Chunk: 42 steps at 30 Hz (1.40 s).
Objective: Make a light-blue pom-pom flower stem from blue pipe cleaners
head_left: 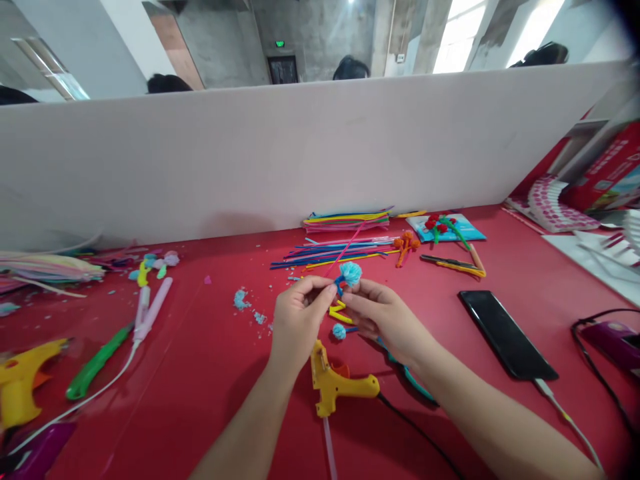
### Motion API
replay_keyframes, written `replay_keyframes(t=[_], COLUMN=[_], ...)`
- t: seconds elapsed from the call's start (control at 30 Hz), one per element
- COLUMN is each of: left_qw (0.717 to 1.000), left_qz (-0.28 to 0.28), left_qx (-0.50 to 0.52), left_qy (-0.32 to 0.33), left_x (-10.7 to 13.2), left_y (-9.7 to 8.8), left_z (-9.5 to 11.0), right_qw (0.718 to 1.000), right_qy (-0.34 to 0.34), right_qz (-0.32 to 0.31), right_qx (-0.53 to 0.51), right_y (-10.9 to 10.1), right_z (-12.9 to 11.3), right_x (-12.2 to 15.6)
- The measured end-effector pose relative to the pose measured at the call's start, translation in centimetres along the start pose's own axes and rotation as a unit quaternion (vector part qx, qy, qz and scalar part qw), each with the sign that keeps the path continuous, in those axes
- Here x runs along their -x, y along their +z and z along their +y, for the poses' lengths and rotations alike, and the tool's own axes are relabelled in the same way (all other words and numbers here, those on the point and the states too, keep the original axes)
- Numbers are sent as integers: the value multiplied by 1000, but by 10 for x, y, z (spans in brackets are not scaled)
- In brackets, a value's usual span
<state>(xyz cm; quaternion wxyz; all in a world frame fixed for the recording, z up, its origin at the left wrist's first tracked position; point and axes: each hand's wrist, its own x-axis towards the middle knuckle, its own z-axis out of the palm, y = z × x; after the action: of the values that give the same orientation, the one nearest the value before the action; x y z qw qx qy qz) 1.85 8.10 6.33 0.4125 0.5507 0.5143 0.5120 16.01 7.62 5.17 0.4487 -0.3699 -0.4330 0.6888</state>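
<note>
My left hand (297, 320) and my right hand (377, 315) meet over the red table (200, 373), both pinched on a small fluffy blue pom-pom piece (350, 273) on a blue stem. A pink pipe cleaner (345, 250) runs up and away from it. Below the hands lie a second blue pom-pom (339, 331), yellow pipe-cleaner bits (339, 313) and a yellow glue gun (336, 385) with a black cord.
Loose and stacked coloured pipe cleaners (345, 248), orange and red flower pieces (406, 244), a black phone (506, 342) on a cable at right, another yellow glue gun (20, 380), green and pink tools (97, 362) at left. A white partition (280, 153) stands behind, with people's heads above it.
</note>
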Motion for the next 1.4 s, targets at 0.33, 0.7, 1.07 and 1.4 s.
replay_keyframes(t=[0.33, 0.7, 1.07, 1.4], left_qw=[983, 880, 892, 891], left_qz=[40, -65, -127, 68], left_qx=[-148, -350, -185, -262], left_qy=[105, 313, 391, 363], left_x=[2, -1, 12, 8], left_y=[1, -4, 0, -3], left_z=[-9, -14, -3, -7], right_qw=[969, 619, 934, 989], right_qy=[-93, -365, -24, -87], right_qz=[77, 45, -250, -82], right_qx=[216, 694, 255, 86], right_y=[-1, -8, -51, -10], right_z=[6, -22, -64, 2], right_x=[0, 16, -25, -8])
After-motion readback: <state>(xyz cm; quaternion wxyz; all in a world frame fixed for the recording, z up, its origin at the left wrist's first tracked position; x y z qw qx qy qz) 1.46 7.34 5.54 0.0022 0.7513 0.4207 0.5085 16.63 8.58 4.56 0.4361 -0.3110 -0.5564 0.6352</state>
